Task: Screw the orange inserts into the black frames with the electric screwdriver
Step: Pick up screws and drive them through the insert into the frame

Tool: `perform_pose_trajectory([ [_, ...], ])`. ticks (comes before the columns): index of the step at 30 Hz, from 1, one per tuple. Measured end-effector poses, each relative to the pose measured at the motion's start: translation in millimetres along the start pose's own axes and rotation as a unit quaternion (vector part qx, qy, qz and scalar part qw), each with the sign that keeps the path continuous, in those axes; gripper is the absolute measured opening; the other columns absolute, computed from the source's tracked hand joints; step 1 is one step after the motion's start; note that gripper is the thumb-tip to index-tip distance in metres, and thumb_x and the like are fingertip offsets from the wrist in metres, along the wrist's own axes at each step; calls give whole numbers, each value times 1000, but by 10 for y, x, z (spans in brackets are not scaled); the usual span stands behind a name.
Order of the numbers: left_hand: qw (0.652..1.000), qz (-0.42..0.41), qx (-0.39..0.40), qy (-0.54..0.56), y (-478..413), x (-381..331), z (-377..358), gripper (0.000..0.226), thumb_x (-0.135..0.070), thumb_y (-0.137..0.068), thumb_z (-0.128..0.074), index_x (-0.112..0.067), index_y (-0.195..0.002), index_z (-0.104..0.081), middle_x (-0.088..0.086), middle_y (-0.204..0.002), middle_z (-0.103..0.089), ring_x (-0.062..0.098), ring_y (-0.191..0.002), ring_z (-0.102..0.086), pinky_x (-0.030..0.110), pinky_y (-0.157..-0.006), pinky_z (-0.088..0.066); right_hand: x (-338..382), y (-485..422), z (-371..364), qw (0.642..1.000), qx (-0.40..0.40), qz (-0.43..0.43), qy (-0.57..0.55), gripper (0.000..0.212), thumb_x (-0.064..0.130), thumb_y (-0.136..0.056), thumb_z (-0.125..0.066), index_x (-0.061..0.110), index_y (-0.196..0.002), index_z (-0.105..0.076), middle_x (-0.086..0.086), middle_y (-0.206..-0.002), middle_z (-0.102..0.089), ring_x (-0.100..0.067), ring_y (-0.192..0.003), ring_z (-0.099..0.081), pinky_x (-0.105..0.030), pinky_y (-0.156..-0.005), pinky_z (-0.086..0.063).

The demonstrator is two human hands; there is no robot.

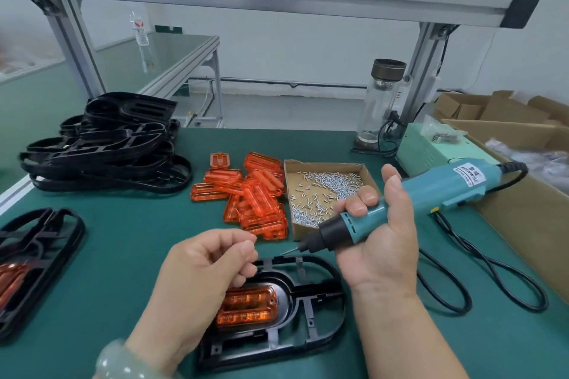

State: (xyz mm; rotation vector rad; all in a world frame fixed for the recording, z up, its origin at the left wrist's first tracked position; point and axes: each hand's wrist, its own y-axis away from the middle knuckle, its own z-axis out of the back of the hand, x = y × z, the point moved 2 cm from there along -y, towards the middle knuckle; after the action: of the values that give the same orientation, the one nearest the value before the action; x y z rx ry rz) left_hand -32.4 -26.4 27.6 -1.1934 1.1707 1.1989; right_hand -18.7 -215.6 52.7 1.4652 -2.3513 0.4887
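Observation:
A black frame [311,329] lies on the green mat at the front centre, with an orange insert [246,306] seated in it. My left hand [203,274] hovers over the frame's left part, fingers curled and pinched together; whether a screw is between them I cannot tell. My right hand [378,240] grips the teal electric screwdriver [409,203], tilted, its bit pointing down-left just above the frame's far rim. Loose orange inserts [249,194] are piled behind the frame. A cardboard tray of small silver screws [326,194] sits beside them.
A stack of black frames [107,148] stands at the back left. Another frame with an orange insert [34,264] lies at the left edge. The screwdriver's black cable [480,280] loops on the right, near a green power box [437,148], a glass bottle [380,104] and cardboard boxes [523,144].

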Motion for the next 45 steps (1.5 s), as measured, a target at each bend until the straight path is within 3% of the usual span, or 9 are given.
perform_pose_trajectory([
  [4,999,1,20,-39,14,14,-96,24,-15,-88,-62,-32,-77,-74,2,-70,-72,6,-57,-63,14,-50,-48,-37,13,-39,1000,-12,3,-7,24,31,-79,-63,24,-101,-56,8,-58,-47,-6,-44,-46,-22,-57,-50],
  [12,999,22,43,-18,19,5,-195,19,-17,-88,-64,-23,-74,-75,2,-70,-73,6,-55,-64,14,-47,-45,-25,4,-34,999,-28,9,-21,15,30,-85,-60,24,-99,-57,10,-59,-45,-5,-45,-44,-22,-58,-48],
  [19,998,1,61,-21,42,-21,-236,21,-17,-87,-63,-33,-77,-73,2,-69,-72,6,-55,-64,15,-47,-46,-35,19,-42,1000,-15,9,-15,20,30,-82,-60,25,-101,-56,9,-59,-46,-5,-46,-44,-23,-58,-49],
  [29,995,21,97,-25,11,-40,-165,25,-25,-88,-61,-22,-65,-72,4,-58,-67,7,-47,-53,14,-44,-41,-95,76,-78,999,33,25,8,20,27,-87,-57,23,-107,-54,9,-59,-49,-6,-47,-47,-24,-61,-50],
  [34,992,-32,96,-81,-1,-116,-100,9,-38,-76,-69,-31,-75,-75,-9,-61,-69,-3,-49,-55,7,-50,-41,-104,88,-83,999,37,22,18,17,29,-90,-55,24,-106,-54,9,-59,-48,-6,-47,-47,-24,-62,-50],
  [36,990,-54,81,-99,-15,-113,-1,19,-44,-66,-71,-33,-81,-74,-17,-66,-69,-7,-56,-59,4,-55,-42,-103,93,-69,999,36,19,22,16,29,-91,-55,23,-106,-54,9,-59,-48,-6,-47,-47,-25,-61,-50],
  [38,977,-70,71,-188,-37,-114,119,4,-37,-72,-75,-38,-75,-72,-24,-71,-69,-10,-65,-61,3,-61,-42,-89,87,-60,999,37,16,31,17,30,-90,-55,24,-106,-54,9,-59,-48,-6,-47,-47,-25,-61,-50],
  [41,911,-87,122,-384,-22,-58,227,15,-31,-79,-73,-43,-70,-69,-22,-78,-65,-9,-79,-57,5,-67,-39,-61,61,-57,998,32,17,59,23,33,-84,-58,25,-105,-54,9,-58,-48,-7,-47,-46,-24,-61,-50],
  [45,847,-129,157,-492,41,-20,181,12,-39,-83,-65,-43,-93,-70,-18,-87,-54,0,-85,-52,23,-77,-45,-35,47,-24,992,30,40,115,13,27,-92,-55,23,-105,-55,7,-59,-47,-8,-46,-45,-24,-59,-49],
])
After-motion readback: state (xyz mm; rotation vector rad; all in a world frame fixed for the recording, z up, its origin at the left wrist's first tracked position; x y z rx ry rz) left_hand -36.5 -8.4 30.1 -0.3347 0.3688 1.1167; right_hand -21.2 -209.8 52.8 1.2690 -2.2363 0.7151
